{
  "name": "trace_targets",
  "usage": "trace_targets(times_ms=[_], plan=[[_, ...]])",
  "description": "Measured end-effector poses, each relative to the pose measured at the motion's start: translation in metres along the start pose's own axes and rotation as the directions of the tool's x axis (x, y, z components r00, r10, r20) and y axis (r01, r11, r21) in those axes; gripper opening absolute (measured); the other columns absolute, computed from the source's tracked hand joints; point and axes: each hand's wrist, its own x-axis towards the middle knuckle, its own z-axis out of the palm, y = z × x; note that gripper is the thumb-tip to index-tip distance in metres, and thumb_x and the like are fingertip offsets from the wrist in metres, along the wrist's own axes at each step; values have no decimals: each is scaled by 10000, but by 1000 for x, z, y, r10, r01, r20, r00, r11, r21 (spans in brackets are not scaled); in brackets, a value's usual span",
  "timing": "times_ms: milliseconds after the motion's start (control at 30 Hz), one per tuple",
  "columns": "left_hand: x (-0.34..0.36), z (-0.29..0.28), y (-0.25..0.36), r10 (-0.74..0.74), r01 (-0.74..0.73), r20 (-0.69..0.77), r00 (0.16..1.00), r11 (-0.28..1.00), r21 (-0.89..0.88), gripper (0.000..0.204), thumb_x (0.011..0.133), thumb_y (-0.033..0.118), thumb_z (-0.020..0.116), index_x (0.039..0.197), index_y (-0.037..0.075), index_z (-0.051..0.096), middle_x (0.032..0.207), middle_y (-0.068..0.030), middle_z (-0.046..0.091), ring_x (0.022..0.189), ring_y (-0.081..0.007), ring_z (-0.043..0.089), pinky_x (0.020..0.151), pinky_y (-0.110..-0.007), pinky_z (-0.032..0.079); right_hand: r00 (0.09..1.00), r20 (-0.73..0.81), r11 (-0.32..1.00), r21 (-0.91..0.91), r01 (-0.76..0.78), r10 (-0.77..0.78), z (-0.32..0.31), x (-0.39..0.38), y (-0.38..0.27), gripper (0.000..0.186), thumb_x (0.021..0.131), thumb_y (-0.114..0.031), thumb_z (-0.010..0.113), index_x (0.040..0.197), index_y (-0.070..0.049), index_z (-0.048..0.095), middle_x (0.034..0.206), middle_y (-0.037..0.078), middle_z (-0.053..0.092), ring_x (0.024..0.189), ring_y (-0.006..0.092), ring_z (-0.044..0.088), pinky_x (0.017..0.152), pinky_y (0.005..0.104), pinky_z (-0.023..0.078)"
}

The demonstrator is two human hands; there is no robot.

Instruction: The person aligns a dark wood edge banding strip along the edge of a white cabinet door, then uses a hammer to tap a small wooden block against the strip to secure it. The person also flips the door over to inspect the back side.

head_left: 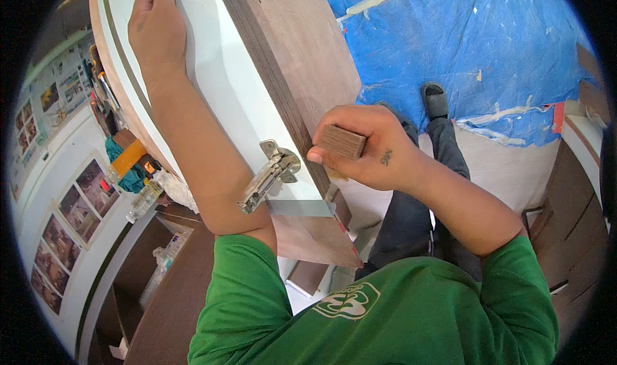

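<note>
A long white panel (218, 75) with a dark wood-grain edge (270, 63) lies in front of me. My left hand (159, 34) rests flat on its far part, fingers stretched out and their tips partly cut off by the frame's top. In my right hand (369, 147) a small dark brown wooden block (342, 142) is gripped, its end facing up, close beside the panel's dark edge. A metal cabinet hinge (273, 175) is mounted near the panel's near end, its arm sticking out by my left forearm.
Blue sheeting (450, 43) covers the floor at the far right. Tools and a bottle (144, 201) crowd the bench left of the panel. A brown cabinet (173, 288) stands at the lower left, and dark brown boards (565, 217) are at the right. My shoe (435, 101) shows below.
</note>
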Motion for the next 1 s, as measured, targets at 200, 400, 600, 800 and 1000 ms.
trace_targets(times_ms=[200, 400, 600, 800, 1000], plan=[[1, -1, 5, -127, 128, 15, 992, 974, -187, 463, 1006, 282, 543, 1438, 124, 602, 1466, -123, 593, 1344, -250, 553, 1151, -330, 383, 971, 110, 977, 22, 210, -211, -2, 18, 10, 175, 807, -107, 771, 932, -45, 665, 791, 136, 643, 721, 315, 633, 651, 384, 482], [3, 9, 5, -157, 165, 48, 986, 952, -258, 453, 1024, 245, 515, 1440, 83, 587, 1483, -132, 575, 1374, -258, 525, 1179, -338, 356, 966, 102, 971, -1, 238, -237, -5, 23, 13, 197, 748, -114, 752, 896, -46, 643, 788, 137, 621, 777, 358, 628, 677, 426, 477], [3, 10, 4, -194, 200, 49, 980, 933, -299, 443, 1042, 208, 486, 1443, 42, 572, 1500, -142, 557, 1404, -265, 496, 1207, -345, 329, 967, 81, 968, -51, 246, -241, 0, 17, 19, 190, 766, -73, 780, 917, -55, 667, 832, 110, 665, 770, 317, 647, 693, 389, 494], [3, 6, 5, -157, 165, 52, 986, 957, -236, 435, 1055, 198, 473, 1450, 40, 565, 1511, -129, 549, 1410, -261, 488, 1209, -349, 333, 963, 117, 970, 29, 241, -243, 1, 17, 18, 172, 759, -101, 747, 895, -61, 650, 774, 132, 619, 738, 347, 621, 657, 419, 473], [0, 8, 10, -182, 187, 45, 982, 951, -244, 434, 1056, 203, 470, 1448, 46, 569, 1512, -131, 547, 1408, -260, 491, 1209, -352, 335, 966, 87, 970, 46, 238, -242, 2, 19, 18, 150, 794, -106, 752, 888, -49, 649, 746, 132, 619, 722, 331, 626, 646, 402, 472]])
